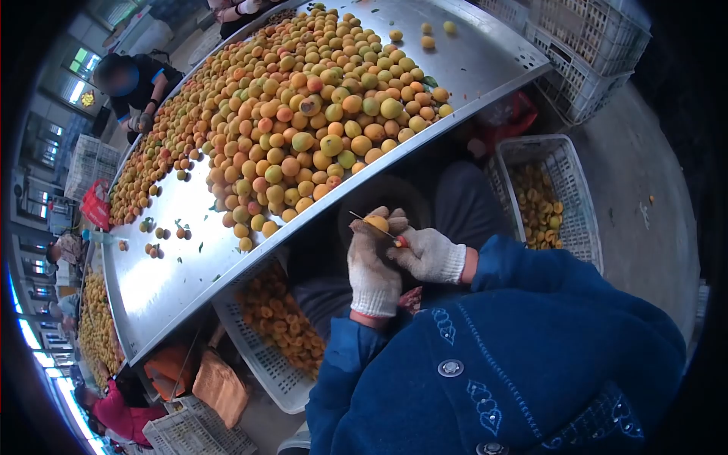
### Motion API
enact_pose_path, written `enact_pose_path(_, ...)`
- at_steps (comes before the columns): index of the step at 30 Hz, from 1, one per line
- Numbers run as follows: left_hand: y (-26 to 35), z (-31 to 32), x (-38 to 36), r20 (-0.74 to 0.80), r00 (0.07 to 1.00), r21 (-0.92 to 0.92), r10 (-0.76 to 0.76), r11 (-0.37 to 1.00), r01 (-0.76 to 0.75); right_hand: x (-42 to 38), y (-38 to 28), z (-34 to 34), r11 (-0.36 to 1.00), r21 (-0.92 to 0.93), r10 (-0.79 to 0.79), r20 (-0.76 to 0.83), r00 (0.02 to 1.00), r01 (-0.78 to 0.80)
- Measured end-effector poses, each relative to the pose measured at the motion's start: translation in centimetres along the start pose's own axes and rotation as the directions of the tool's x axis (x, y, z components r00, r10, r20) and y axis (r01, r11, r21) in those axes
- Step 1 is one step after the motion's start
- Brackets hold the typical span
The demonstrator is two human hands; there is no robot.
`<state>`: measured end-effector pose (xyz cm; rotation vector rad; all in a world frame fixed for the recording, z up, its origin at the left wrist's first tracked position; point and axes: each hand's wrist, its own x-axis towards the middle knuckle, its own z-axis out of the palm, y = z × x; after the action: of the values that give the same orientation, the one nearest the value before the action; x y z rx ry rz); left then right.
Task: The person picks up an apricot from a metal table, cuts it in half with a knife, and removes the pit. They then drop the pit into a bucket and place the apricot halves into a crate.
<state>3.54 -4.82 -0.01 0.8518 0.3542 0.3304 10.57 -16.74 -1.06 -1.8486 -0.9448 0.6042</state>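
In a white knit glove, my left hand is closed around a yellow-orange apricot. My right hand, gloved the same way, grips a small knife by its red handle. The thin blade runs across the apricot; how deep it sits in the fruit cannot be made out. Both hands are close together above my lap, just below the edge of the metal table. A big heap of whole apricots covers much of that table.
A white crate of split apricots stands to my right, another crate of them to my left. Stacked crates rise at the far right. Across the table a person works, and more people sit further left.
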Motion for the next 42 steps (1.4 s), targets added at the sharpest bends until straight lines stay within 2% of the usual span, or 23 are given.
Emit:
enact_pose_path(1,-0.6,0.0,0.0,-0.035,0.997,-0.113,-0.067,0.992,0.063,0.0,0.3,0.1,0.997,-0.079,0.01,-0.005,1.0,-0.011)
enact_pose_path(2,-0.8,0.1,0.2,-0.062,0.989,-0.228,-0.133,0.967,0.116,0.2,0.3,0.0,0.997,-0.082,0.006,-0.004,1.0,-0.007)
enact_pose_path(4,-1.0,-0.1,0.1,-0.061,0.987,-0.208,-0.149,0.969,0.133,-0.2,0.4,0.1,1.0,-0.014,-0.009,-0.014,1.0,0.009)
enact_pose_path(5,-0.8,0.0,0.0,-0.049,0.991,-0.148,-0.124,0.982,0.115,-0.4,0.2,0.2,1.0,-0.014,-0.009,-0.015,1.0,0.008)
enact_pose_path(7,-0.5,-0.3,0.1,0.008,1.0,0.048,-0.018,0.999,0.017,-0.5,-0.5,0.0,0.987,0.156,-0.032,-0.042,0.999,0.038)
enact_pose_path(8,-0.8,-0.9,0.2,0.066,0.996,0.178,0.066,0.981,-0.077,-0.6,-0.6,-0.1,0.986,0.159,-0.043,-0.043,0.998,0.049)
enact_pose_path(9,-1.0,-1.2,0.3,0.074,0.994,0.236,0.082,0.967,-0.097,-0.6,-0.4,-0.2,0.993,0.115,-0.021,-0.029,0.999,0.025)
enact_pose_path(11,-1.6,-1.3,0.4,0.028,0.999,0.105,-0.017,0.994,0.014,-0.4,0.4,0.0,0.999,0.012,-0.042,-0.029,0.999,0.042)
enact_pose_path(12,-1.1,-0.7,0.3,-0.018,0.991,-0.035,-0.132,0.991,0.131,-0.3,0.8,0.2,0.996,-0.04,-0.075,-0.036,0.996,0.074)
enact_pose_path(14,-0.7,-0.1,0.1,-0.03,0.984,-0.128,-0.174,0.977,0.168,-0.2,1.2,0.3,0.997,-0.06,-0.041,-0.022,0.999,0.04)
enact_pose_path(18,-1.7,-0.8,0.3,-0.033,0.988,-0.161,-0.153,0.976,0.146,-0.1,1.6,0.5,0.996,-0.083,-0.014,-0.002,1.0,0.014)
enact_pose_path(20,-2.0,-1.4,0.4,0.018,0.985,-0.216,-0.17,0.961,0.17,0.4,1.5,0.6,0.998,-0.061,0.008,-0.013,1.0,-0.009)
enact_pose_path(22,-1.5,-1.7,0.1,0.029,0.991,-0.1,-0.127,0.986,0.13,-0.1,1.2,0.7,0.996,-0.026,-0.09,-0.039,0.995,0.089)
enact_pose_path(23,-1.2,-1.5,0.0,0.024,0.995,-0.066,-0.101,0.993,0.102,-0.1,0.5,0.6,0.999,-0.024,-0.035,-0.032,0.999,0.034)
enact_pose_path(24,-1.1,-1.6,-0.5,0.023,0.986,-0.059,-0.166,0.984,0.167,-0.2,-0.1,0.4,0.999,-0.033,0.013,-0.018,1.0,-0.014)
enact_pose_path(26,-0.8,-1.8,-0.3,0.051,0.998,-0.028,-0.027,0.999,0.029,-0.3,-1.3,-0.5,0.986,-0.134,0.113,0.098,0.989,-0.099)
enact_pose_path(27,-0.8,-1.8,-0.5,0.054,0.998,-0.042,-0.023,0.999,0.026,-0.3,-1.6,-1.0,0.984,-0.129,0.133,0.076,0.988,-0.122)
enact_pose_path(29,-0.4,-2.1,-0.9,0.046,0.998,-0.084,-0.039,0.996,0.043,-0.3,-1.9,-1.3,0.979,-0.138,0.178,0.254,0.951,-0.147)
enact_pose_path(34,0.0,-1.6,-1.6,0.01,0.998,-0.047,-0.058,0.997,0.058,-0.9,-1.3,-1.1,0.98,-0.118,0.182,0.24,0.953,-0.158)
enact_pose_path(38,0.3,-1.4,-1.7,0.003,1.0,-0.011,-0.015,1.0,0.015,-0.9,-1.9,-1.3,0.983,-0.116,0.168,0.223,0.96,-0.145)
enact_pose_path(40,0.1,-2.0,-1.4,0.056,0.998,-0.006,-0.017,1.0,0.017,-0.8,-0.6,-0.5,0.992,-0.108,0.077,0.169,0.983,-0.059)
enact_pose_path(42,0.1,-1.9,-1.5,0.024,0.999,-0.033,-0.032,0.999,0.033,-0.6,-1.2,-0.9,0.975,-0.184,0.164,0.234,0.958,-0.122)
